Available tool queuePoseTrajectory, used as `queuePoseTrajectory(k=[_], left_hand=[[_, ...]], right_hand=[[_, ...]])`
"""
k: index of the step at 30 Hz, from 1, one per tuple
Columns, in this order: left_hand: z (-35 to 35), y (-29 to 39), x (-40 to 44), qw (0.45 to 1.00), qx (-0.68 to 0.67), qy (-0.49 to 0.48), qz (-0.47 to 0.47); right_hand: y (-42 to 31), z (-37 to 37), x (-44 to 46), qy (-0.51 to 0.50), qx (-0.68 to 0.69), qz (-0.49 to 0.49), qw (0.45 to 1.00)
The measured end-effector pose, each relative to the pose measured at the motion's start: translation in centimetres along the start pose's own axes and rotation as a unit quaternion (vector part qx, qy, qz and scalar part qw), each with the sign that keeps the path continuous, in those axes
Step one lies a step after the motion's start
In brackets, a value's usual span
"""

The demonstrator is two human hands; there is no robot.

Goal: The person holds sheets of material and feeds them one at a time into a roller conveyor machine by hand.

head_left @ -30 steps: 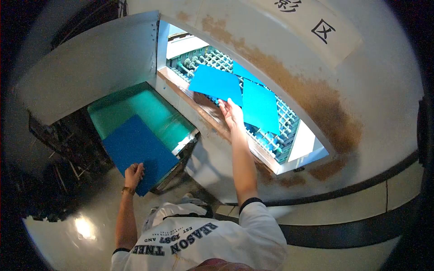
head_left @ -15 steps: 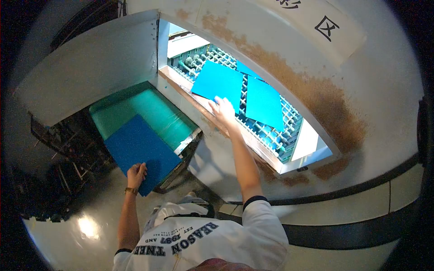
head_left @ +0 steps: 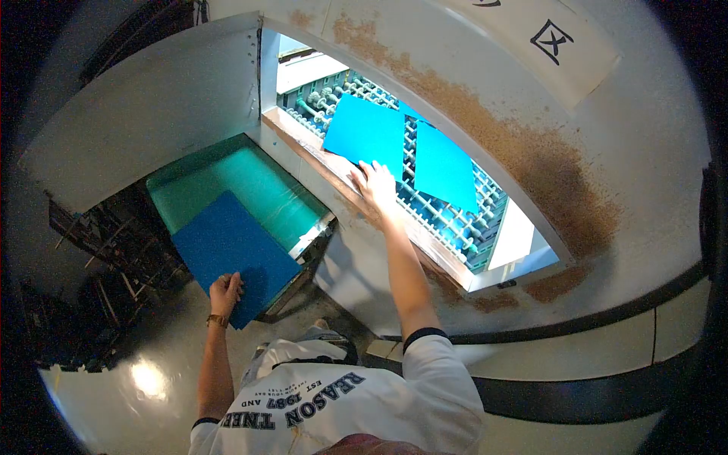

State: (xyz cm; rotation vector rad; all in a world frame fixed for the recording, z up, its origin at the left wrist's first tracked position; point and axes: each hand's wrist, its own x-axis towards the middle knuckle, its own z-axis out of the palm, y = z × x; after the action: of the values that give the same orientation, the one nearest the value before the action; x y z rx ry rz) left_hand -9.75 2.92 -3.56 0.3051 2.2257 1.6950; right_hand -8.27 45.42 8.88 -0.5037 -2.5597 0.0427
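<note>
My left hand (head_left: pixel 226 294) is closed on the near edge of a dark blue rectangular sheet (head_left: pixel 236 250), which lies at an angle across the green tray and past its front edge. A slight doubled edge near that hand suggests more than one sheet, but I cannot tell. Through the opening in the machine, my right hand (head_left: pixel 375 186) reaches with fingers apart and fingertips at the near edge of a bright blue sheet (head_left: pixel 366 135) on the rollers. Beside it lies a second blue sheet (head_left: pixel 444 165). Part of another blue sheet (head_left: pixel 410 110) shows behind them.
The green tray (head_left: pixel 227 174) stands left of the opening. Rows of rollers (head_left: pixel 447 224) run under the sheets. A light-coloured sill (head_left: pixel 318 159) edges the opening, and a stained machine panel (head_left: pixel 523 144) slopes above it. Dark racks (head_left: pixel 106 273) stand at the left.
The sheets on the rollers have shifted slightly away from me. My right hand's fingers now spread over the near sheet's edge. My left hand keeps its hold, and the view has shifted a little.
</note>
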Motion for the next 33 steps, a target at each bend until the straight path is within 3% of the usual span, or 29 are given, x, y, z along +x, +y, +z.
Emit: queuePoseTrajectory(k=[2, 4, 6, 8, 9, 10, 13, 15, 17, 19, 20, 21, 23, 24, 25, 27, 31, 32, 33], left_hand=[[0.0, -0.1, 0.1, 1.0, -0.002, 0.0, 0.005], [0.1, 0.0, 0.0, 1.0, -0.012, 0.003, 0.001], [-0.1, 0.8, -0.4, 1.0, -0.021, 0.004, -0.001], [-1.1, 2.3, -1.1, 0.99, -0.137, 0.014, -0.024], [-1.6, 2.4, -1.7, 0.987, -0.15, 0.05, -0.027], [-2.1, 1.8, -2.7, 0.983, -0.163, 0.083, -0.033], [-4.2, -2.6, -4.7, 0.971, -0.209, 0.11, -0.032], [-4.5, -3.5, -6.4, 0.956, -0.162, 0.236, -0.069], [-4.6, -4.2, -7.0, 0.964, -0.117, 0.22, -0.097], [-4.5, -4.4, -7.6, 0.968, -0.074, 0.208, -0.123], [-4.1, -3.4, -7.5, 0.981, 0.0, 0.168, -0.093], [-3.4, -2.8, -7.4, 0.987, 0.071, 0.129, -0.063], [-3.1, -5.2, -7.1, 0.985, 0.098, 0.112, -0.083], [-3.0, -5.3, -7.1, 0.985, 0.13, 0.106, -0.048], [-3.2, -4.8, -7.0, 0.981, 0.165, 0.1, -0.013], [-3.1, -2.3, -7.5, 0.987, 0.116, 0.104, -0.048], [-5.5, -2.8, -8.1, 0.981, -0.012, 0.098, -0.167], [-5.5, -0.8, -8.4, 0.975, -0.081, 0.119, -0.167], [-5.9, 0.7, -8.8, 0.971, -0.082, 0.139, -0.176]], right_hand=[[-0.1, 0.0, 0.0, 0.018, 0.002, -0.001, 1.0], [-0.3, -0.3, -0.2, 0.128, -0.04, -0.008, 0.991], [-0.7, -1.1, -0.3, 0.12, -0.009, 0.016, 0.993], [-0.7, -1.9, 0.0, 0.061, 0.039, 0.038, 0.997], [-0.6, -2.2, 0.1, 0.011, 0.057, 0.037, 0.998], [-0.8, -2.3, 0.1, 0.058, 0.066, 0.018, 0.996], [-1.1, -2.8, 0.0, 0.028, 0.049, 0.055, 0.997], [-1.0, -1.8, 0.0, 0.068, 0.031, 0.049, 0.996], [-1.3, -1.3, -0.4, 0.104, 0.02, 0.037, 0.994], [-1.4, -1.5, -0.3, 0.106, 0.1, 0.002, 0.989], [-2.5, -3.0, -1.1, 0.117, 0.035, -0.086, 0.989], [-2.8, -2.9, -1.3, 0.117, 0.034, -0.098, 0.988], [-2.7, -1.6, -2.0, 0.084, 0.116, -0.041, 0.989], [-2.3, -0.8, -1.7, 0.151, 0.137, -0.055, 0.977], [-1.5, 0.0, -1.5, 0.147, 0.142, -0.058, 0.977], [0.0, 1.0, -1.7, 0.185, 0.012, -0.144, 0.972], [-1.7, -1.7, -1.7, 0.216, 0.003, -0.169, 0.962], [-2.8, -3.1, -2.1, 0.167, 0.185, -0.079, 0.965], [-4.2, -4.0, -2.8, 0.105, 0.354, 0.016, 0.929]])
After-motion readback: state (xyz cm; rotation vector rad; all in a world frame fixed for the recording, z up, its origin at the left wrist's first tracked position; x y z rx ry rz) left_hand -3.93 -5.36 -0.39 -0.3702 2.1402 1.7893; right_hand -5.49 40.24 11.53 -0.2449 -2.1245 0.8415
